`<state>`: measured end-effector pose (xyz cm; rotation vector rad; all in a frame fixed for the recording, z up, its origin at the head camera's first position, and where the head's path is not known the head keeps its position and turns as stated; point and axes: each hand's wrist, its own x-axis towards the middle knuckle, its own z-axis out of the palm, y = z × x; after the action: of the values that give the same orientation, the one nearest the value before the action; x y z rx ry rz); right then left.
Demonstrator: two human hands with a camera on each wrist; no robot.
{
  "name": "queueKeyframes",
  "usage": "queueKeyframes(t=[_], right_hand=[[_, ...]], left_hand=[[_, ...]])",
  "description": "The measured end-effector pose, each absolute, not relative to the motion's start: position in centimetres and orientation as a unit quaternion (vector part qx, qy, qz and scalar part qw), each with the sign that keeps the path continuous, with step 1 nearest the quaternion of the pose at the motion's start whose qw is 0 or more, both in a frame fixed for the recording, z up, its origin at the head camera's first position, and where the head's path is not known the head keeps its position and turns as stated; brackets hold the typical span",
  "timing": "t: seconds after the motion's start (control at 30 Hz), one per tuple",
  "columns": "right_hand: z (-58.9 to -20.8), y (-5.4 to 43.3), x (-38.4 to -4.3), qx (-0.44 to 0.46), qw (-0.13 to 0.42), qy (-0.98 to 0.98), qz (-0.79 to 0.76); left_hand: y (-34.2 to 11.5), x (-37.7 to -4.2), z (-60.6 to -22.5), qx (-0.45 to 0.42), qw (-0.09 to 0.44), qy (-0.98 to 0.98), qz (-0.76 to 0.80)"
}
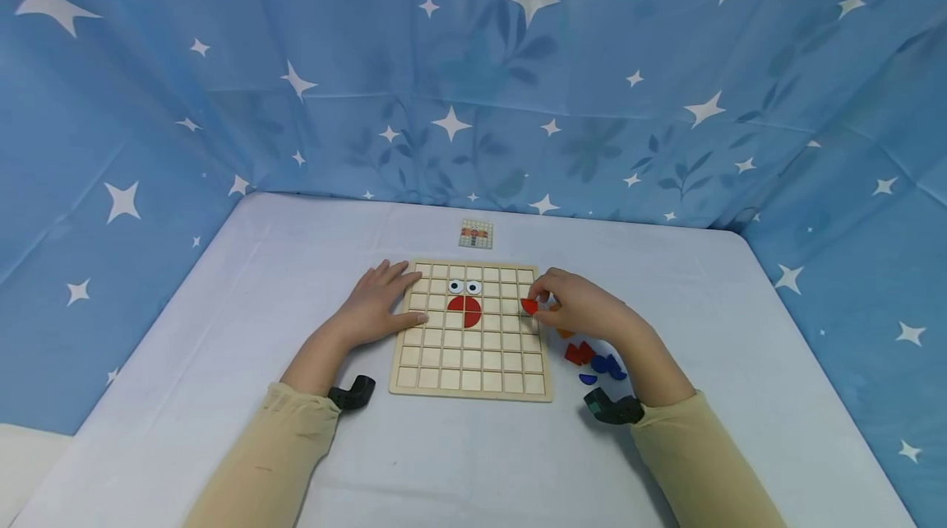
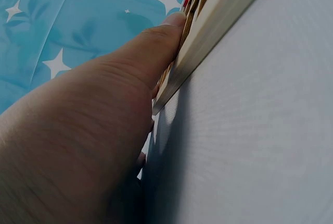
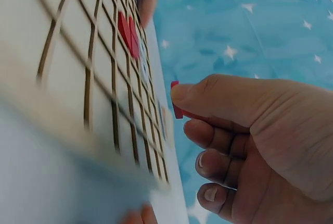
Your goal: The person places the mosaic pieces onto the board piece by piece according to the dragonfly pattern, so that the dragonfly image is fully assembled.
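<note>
A wooden grid board [image 1: 470,392] lies on the white tabletop. Two round eye pieces [image 1: 464,287] sit in its upper cells, with red quarter-circle pieces [image 1: 472,308] just below them. My left hand [image 1: 373,302] rests over the board's left edge, fingers spread and thumb on the grid. In the left wrist view, the thumb [image 2: 156,39] lies along the wooden rim. Thumb and index finger of my right hand [image 1: 580,306] pinch a red quarter-circle piece [image 1: 528,307] over the board's right edge. In the right wrist view, this red piece [image 3: 177,110] shows clear of the grid.
Loose red pieces [image 1: 580,353], blue pieces [image 1: 608,365] and an orange piece [image 1: 565,333] lie right of the board, partly under my right forearm. A small picture card [image 1: 476,234] lies beyond the board. Behind the table hangs a blue star-patterned curtain [image 1: 473,67].
</note>
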<state>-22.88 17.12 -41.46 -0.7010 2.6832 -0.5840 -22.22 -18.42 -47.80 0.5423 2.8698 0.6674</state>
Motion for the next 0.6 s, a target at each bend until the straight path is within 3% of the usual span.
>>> queueKeyframes(t=[0.6], right_hand=[[-43.0,7.4,-22.8,-0.326,0.143,0.918,-0.177]], left_hand=[[-18.7,-22.5,-48.1,0.188,0.072,0.955,0.217]])
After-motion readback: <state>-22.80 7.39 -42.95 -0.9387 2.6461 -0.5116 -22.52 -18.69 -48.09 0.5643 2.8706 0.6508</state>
